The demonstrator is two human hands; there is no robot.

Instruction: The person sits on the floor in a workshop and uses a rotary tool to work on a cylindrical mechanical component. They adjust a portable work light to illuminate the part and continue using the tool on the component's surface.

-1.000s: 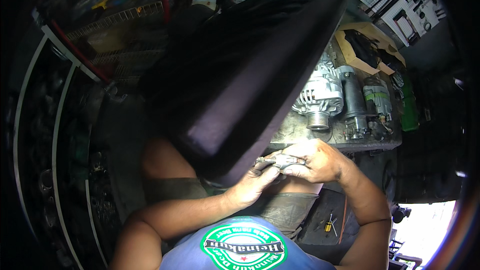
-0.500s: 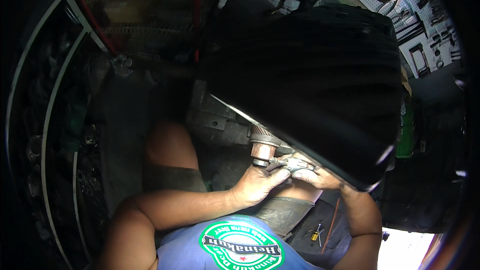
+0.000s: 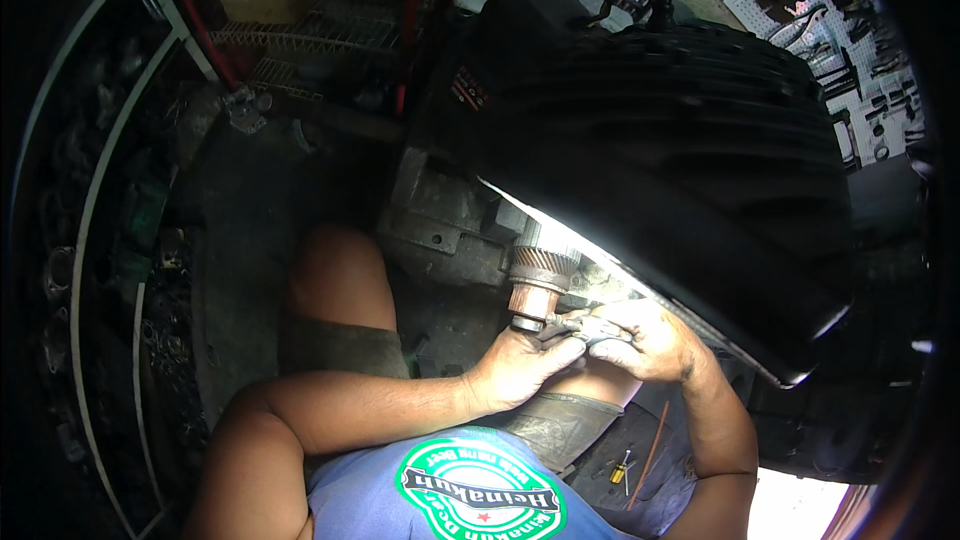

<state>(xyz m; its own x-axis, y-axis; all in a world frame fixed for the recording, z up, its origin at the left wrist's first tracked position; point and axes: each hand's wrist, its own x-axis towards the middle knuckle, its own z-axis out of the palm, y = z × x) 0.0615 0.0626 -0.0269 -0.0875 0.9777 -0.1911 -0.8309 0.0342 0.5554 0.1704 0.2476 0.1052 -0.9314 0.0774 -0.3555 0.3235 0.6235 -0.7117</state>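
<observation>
Over my thigh, both hands meet on a small grey metal fitting [image 3: 592, 328], its exact kind unclear. My left hand [image 3: 508, 368] is closed, thumb and fingers pinching the fitting's left end. My right hand [image 3: 655, 342] grips the other end, thumb laid along it. Just above my left fingers stands a motor armature [image 3: 534, 290], with a copper-coloured commutator, slanted grooved core and short steel shaft end. The armature's upper part is under glare and the edge of a big black work light [image 3: 670, 170]. My fingertips partly cover the fitting.
The work light overhangs my right hand closely. Behind the armature is a grey metal block [image 3: 425, 230]. A yellow-handled screwdriver [image 3: 620, 470] and an orange rod [image 3: 650, 455] lie below right. Metal racks [image 3: 130, 140] with parts stand left; a tool pegboard [image 3: 800, 15] is far right.
The work light appears shifted right, uncovering more of the armature and my right hand. Both hands keep hold of the fitting, with the right fingers slightly shifted.
</observation>
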